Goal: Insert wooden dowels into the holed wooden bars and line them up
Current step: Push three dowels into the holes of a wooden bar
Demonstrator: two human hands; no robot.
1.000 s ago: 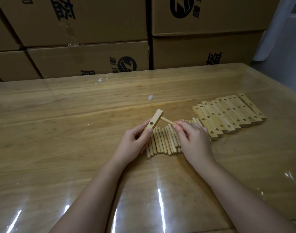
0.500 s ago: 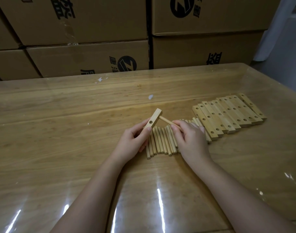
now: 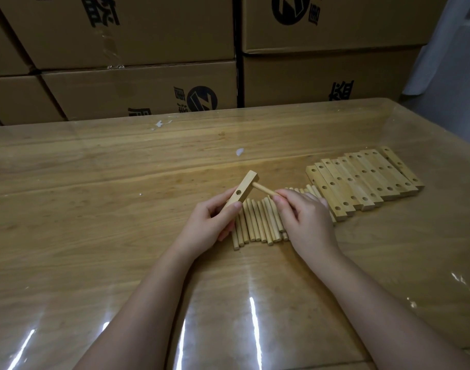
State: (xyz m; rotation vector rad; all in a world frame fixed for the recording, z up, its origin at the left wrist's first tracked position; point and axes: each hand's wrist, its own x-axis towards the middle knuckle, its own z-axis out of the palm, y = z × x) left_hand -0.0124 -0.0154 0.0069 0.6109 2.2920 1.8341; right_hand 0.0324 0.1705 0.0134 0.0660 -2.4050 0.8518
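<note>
One pale rectangular wooden bar sits just left of the frame's centre, lifted off the table and tilted so its free end points up and to the right. The left hand grasps its lower end, with the thumb laid on the near face and the fingers curled behind. One round hole shows on that face, just above the thumb.

One short round wooden dowel runs from the bar's right side, near its upper end, down to the right hand. That hand pinches the dowel's near end between thumb and forefinger. Its other fingers are bent, and what lies under them cannot be seen.

Below and between the two hands, a row of loose light wooden dowels lies side by side on the table. About nine are visible between the hands, and a few more tips show past the right hand's knuckles.

At centre right, a row of flat holed wooden bars lies edge to edge. There appear to be about eight, each with three holes on top.

Everything rests on the glossy plastic-covered wooden table, which carries two small white flecks near its far side. Along the top of the frame stand six brown cardboard boxes with black printing, all only partly in view.
</note>
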